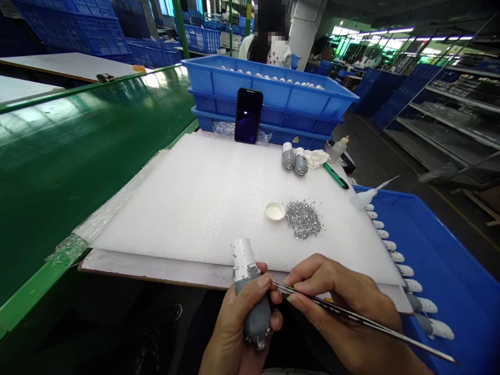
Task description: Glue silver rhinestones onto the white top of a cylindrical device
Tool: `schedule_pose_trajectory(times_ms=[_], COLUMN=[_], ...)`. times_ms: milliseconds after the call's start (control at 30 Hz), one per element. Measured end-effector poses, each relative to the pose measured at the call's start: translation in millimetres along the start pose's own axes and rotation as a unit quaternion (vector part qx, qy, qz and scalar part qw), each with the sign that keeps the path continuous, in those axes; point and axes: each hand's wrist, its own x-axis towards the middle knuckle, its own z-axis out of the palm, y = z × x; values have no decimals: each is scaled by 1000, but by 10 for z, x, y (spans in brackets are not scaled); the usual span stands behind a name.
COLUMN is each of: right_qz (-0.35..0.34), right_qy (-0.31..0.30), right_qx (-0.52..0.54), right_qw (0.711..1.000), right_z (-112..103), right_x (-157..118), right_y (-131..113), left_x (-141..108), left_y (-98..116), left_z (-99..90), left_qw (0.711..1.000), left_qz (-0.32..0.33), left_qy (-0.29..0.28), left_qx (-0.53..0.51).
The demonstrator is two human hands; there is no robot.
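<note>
My left hand (231,325) is wrapped round a grey-and-white capsule-shaped part (242,254), its white end pointing up and away. Small shiny bits dot the part's surface. Between the fingers of my right hand (347,304) is a pair of long, thin tweezers (385,330). Their tips reach my left thumb, beside the part; whether they grip anything is too small to tell. Beyond my hands, a heap of small silvery rhinestone-like pieces (303,219) lies on a white foam sheet (187,192), next to a small round dish (274,211) with whitish contents.
Two similar grey-and-white parts (288,157) stand near a green pen-like tool (336,176) and a dropper bottle (339,148). A phone (249,115) leans on stacked blue crates (273,91). At right, a blue bin (449,250) holds several similar parts. Behind the crates is a person (265,49).
</note>
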Motion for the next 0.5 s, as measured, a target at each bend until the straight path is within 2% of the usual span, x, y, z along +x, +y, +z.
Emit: schedule_pose_trajectory(times_ms=[133,267,400,500], right_qz=[81,170,206,210], right_qy=[30,63,38,6], right_qx=[-5,-62,-103,-118], right_qw=[996,981,972,971], right_z=[-81,-220,-247,-194], right_x=[73,389,682,771], right_y=[75,399,744,838], left_x=[14,58,87,91], left_y=[-1,-29,-61,-66], left_z=[15,-12,-99,-148], left_qw=[999,995,990,986], left_qz=[23,50,42,53], left_qy=[1,-71,-104,-110], left_qx=[32,55,88,115])
